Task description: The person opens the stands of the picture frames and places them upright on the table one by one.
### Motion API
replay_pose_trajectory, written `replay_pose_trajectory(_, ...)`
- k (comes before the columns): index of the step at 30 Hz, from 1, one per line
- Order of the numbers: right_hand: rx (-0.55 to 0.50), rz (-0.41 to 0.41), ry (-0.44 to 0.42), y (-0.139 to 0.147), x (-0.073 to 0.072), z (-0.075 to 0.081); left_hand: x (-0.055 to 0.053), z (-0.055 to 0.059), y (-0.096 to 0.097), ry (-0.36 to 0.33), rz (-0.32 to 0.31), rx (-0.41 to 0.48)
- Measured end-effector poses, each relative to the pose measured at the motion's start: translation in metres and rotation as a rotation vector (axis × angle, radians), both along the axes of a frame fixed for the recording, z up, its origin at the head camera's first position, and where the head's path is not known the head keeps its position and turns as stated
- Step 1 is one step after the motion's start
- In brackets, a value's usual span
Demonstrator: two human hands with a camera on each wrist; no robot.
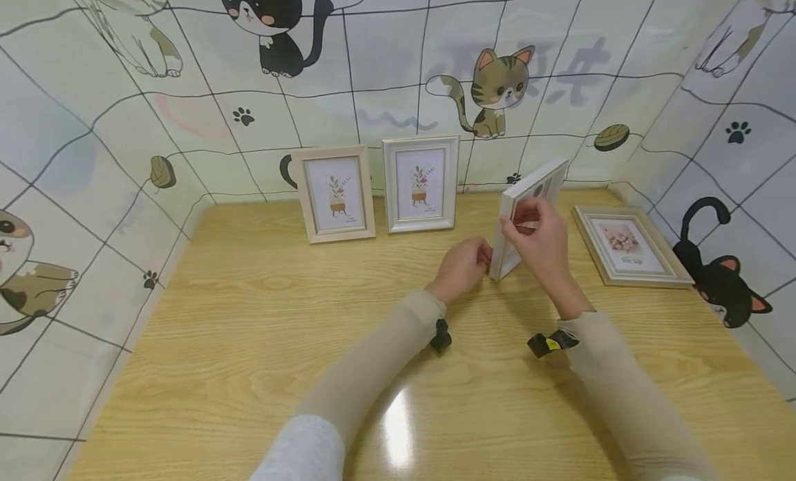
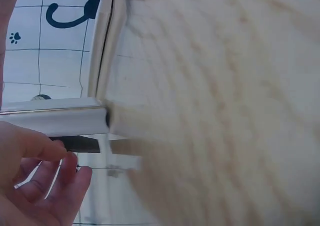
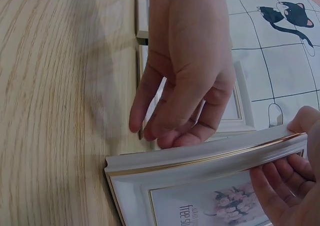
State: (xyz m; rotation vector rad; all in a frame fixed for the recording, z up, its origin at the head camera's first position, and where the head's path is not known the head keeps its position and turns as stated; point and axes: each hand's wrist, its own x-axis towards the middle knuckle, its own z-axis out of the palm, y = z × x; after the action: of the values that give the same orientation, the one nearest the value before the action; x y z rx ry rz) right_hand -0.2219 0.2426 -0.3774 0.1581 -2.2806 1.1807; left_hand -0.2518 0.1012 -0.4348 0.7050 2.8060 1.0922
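A white picture frame (image 1: 535, 177) with gold lines stands on its edge on the table, turned sideways. My right hand (image 1: 539, 236) grips its upper edge, thumb on one side and fingers on the other. A pink flower print (image 3: 235, 206) shows on its front in the right wrist view. Behind the frame is my left hand (image 1: 459, 268), low near the tabletop. In the left wrist view, its thumb and finger appear to pinch a dark support flap (image 2: 82, 144) at the frame's back; the fingertips are partly hidden.
Two frames with potted-plant prints, one beige (image 1: 305, 197) and one white (image 1: 390, 184), stand upright at the back. A beige frame (image 1: 668, 263) with a flower print lies flat at the right. A cat-patterned wall covering (image 1: 385, 66) borders the wooden table (image 1: 261, 315).
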Motion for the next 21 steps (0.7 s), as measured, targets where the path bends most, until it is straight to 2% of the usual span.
replay_pose_trajectory(3, 0.000, 0.012, -0.017, 0.004, 0.002, 0.000, 0.002, 0.005, 0.000, 0.019, 0.020, -0.015)
replay_pose_trajectory(6, 0.004, 0.024, -0.033, 0.008, 0.004, 0.000, 0.002, 0.008, 0.001, 0.027, 0.027, 0.008)
replay_pose_trajectory(13, 0.024, 0.074, -0.051, 0.017, 0.010, 0.002, 0.000, 0.007, 0.004, 0.037, -0.097, 0.054)
replay_pose_trajectory(21, 0.002, 0.120, -0.080, 0.019, 0.017, 0.003, -0.001, 0.005, 0.006, 0.020, -0.164, 0.070)
